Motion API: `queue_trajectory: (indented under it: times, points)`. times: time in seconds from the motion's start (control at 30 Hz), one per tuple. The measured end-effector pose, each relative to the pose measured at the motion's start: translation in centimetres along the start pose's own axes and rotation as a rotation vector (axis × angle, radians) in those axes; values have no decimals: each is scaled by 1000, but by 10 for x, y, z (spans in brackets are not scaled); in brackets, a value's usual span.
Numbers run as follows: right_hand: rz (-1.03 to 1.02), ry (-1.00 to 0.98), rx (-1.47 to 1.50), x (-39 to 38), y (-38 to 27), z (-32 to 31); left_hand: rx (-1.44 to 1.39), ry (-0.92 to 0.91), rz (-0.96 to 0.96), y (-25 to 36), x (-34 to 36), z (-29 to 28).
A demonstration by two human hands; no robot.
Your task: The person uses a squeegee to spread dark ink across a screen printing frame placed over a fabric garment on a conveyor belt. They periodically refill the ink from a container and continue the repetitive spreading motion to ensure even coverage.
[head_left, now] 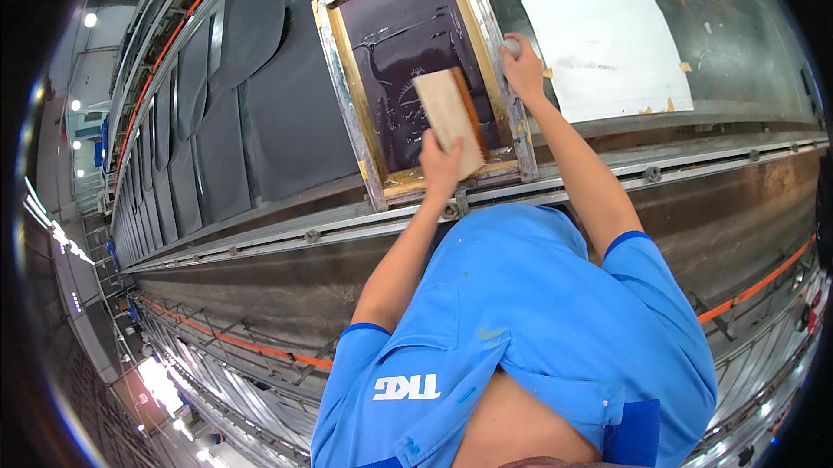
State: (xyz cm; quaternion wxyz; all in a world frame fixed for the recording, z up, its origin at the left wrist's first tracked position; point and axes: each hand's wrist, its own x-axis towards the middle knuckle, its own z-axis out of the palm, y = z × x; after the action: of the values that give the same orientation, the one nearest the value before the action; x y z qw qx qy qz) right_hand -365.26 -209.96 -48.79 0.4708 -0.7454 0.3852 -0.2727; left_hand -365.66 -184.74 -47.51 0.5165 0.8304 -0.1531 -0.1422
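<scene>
Squeegee (pixel 449 119) lower end hidden by left hand (pixel 440 164), gripped, lying inside screen frame (pixel 347 104). Frame's right edge clasped by right hand (pixel 523 65); fingertips obscured.

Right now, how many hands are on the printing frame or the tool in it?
2. The left hand grips the wooden squeegee inside the screen frame; the right hand holds the frame's right edge. No other hands show.
</scene>
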Motion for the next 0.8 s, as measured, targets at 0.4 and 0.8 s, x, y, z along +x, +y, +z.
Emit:
queue_trajectory:
  times: [0.4, 0.8]
  points:
    - [39, -26, -26, 3, 5, 4, 491, 250, 144, -27, 2, -77]
    - [63, -100, -21, 5, 8, -4, 33, 50, 116, 6, 7, -1]
